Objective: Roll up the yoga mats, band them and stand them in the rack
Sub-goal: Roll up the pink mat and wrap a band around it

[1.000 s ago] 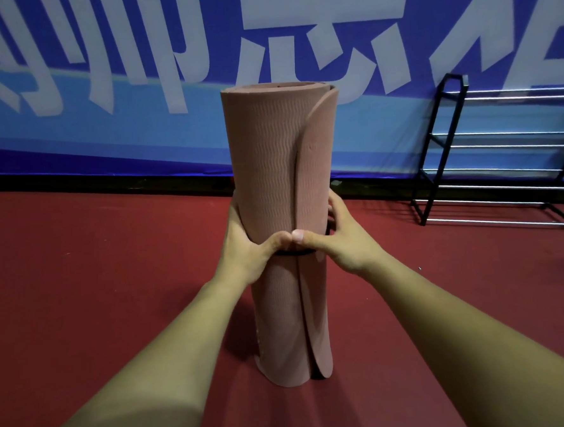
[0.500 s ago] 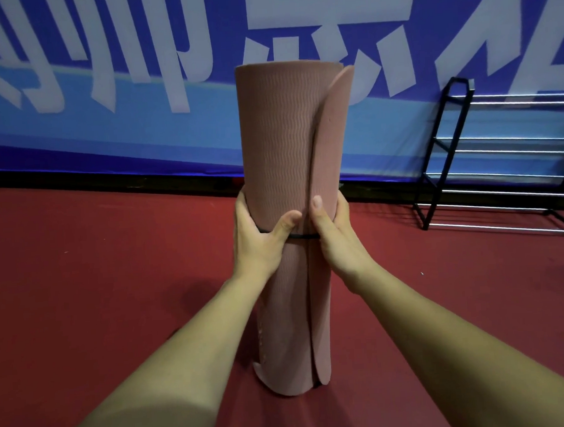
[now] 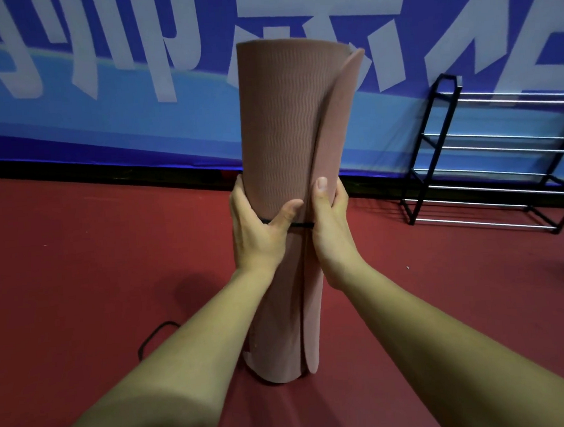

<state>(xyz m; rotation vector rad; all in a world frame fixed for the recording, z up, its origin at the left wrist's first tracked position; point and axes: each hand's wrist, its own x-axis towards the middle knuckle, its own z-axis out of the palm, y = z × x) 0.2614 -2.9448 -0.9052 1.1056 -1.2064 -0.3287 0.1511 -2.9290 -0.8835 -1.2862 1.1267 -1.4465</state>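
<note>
hands seat the band on the upright mat

the left hand (image 3: pixel 258 228) is curled round the left side of the pink mat (image 3: pixel 278 121), thumb laid across the front at the thin black band (image 3: pixel 303 225). the right hand (image 3: pixel 329 223) clasps the right side, thumb pointing up along the loose outer edge. both grip the roll and nothing else. the mat stands on end on the red floor (image 3: pixel 78 258), just beyond the forearms. a black loop (image 3: pixel 156 336) lies on the floor near left of its base, likely a spare band. the band sits at about mid-height, and above it the outer flap gapes away from the roll at the top right. to do this step well, i judge: press the flap flat with the right hand, level the band all round, and check the roll will not spring open before letting go. the black rack (image 3: pixel 488 154) stands far right against the blue banner (image 3: pixel 136 123), well apart from the mat.
</note>
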